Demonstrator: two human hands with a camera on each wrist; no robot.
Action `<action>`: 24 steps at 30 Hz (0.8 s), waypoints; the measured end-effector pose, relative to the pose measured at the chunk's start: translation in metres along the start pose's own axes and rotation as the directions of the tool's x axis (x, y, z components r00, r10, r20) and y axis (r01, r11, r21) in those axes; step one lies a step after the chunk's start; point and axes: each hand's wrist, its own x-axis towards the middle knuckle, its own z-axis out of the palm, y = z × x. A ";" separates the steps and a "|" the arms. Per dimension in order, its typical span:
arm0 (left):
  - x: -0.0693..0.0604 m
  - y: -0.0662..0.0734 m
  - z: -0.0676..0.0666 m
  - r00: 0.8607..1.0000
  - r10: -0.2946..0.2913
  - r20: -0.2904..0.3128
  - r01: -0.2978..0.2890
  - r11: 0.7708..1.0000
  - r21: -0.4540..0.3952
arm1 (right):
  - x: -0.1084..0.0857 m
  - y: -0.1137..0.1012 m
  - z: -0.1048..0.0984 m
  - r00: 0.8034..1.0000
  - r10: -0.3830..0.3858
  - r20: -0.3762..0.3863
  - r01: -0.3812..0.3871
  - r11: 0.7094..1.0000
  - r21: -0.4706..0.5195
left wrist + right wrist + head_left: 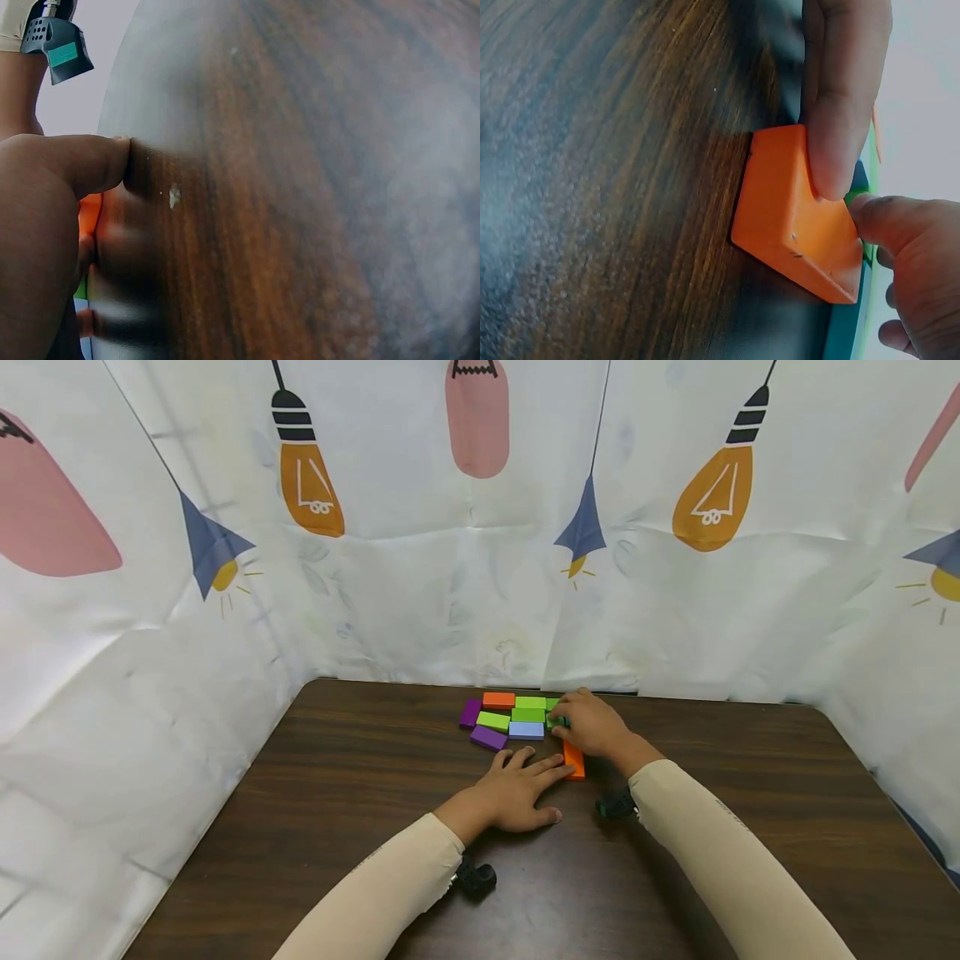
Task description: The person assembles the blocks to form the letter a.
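My left hand (513, 793) lies spread, palm down, on the table, its fingertips on the left side of an orange block (575, 762). In the right wrist view, the left fingers (840, 127) rest on that orange block (772, 202). My right hand (592, 727) is just beyond it, thumb and fingers bent around a green block (552, 723) at the right end of a flat cluster. The right thumb (885, 217) shows near the green piece, largely hidden by the hand. A teal block (844, 330) lies behind the orange one. The left thumb (97, 157) sticks out over the wood.
The cluster has two purple blocks (489, 738), several light-green blocks (528, 715), a pale blue block (527, 731) and another orange block (498, 700). It lies near the far edge of the brown table (337, 827). A printed white curtain (405, 602) hangs behind.
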 end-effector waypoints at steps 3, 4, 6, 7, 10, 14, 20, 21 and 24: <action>0.000 0.000 0.000 1.000 -0.001 0.001 0.001 1.000 -0.001 | 0.000 -0.002 -0.001 1.000 -0.007 -0.011 0.007 1.000 0.001; 0.000 0.000 0.000 1.000 -0.001 0.002 0.001 1.000 -0.002 | -0.001 -0.003 -0.001 1.000 -0.010 -0.015 0.010 1.000 0.004; 0.000 0.000 -0.001 1.000 -0.001 0.002 0.001 1.000 -0.002 | -0.001 -0.004 -0.001 1.000 -0.014 -0.022 0.014 1.000 0.004; 0.000 0.000 -0.001 1.000 0.000 0.002 0.000 1.000 -0.002 | -0.001 -0.004 -0.001 0.999 -0.018 -0.028 0.019 1.000 0.002; 0.000 0.000 -0.001 1.000 0.003 -0.004 -0.003 1.000 0.003 | -0.001 -0.004 0.000 0.999 -0.024 -0.041 0.024 1.000 0.003; 0.000 0.000 -0.001 1.000 0.004 -0.007 -0.004 1.000 0.008 | -0.001 -0.002 0.000 0.999 -0.017 -0.045 0.018 1.000 0.026; 0.001 0.001 -0.003 1.000 -0.001 0.001 0.001 1.000 0.000 | -0.010 0.006 -0.010 0.994 0.010 -0.110 0.001 0.994 0.106; 0.001 0.001 -0.003 1.000 -0.003 0.001 0.003 1.000 0.002 | -0.013 0.007 -0.013 0.992 0.007 -0.125 0.007 0.993 0.115; 0.001 0.001 -0.002 1.000 -0.010 0.004 0.010 1.000 0.005 | -0.024 0.012 -0.019 0.989 -0.008 -0.151 0.026 0.993 0.119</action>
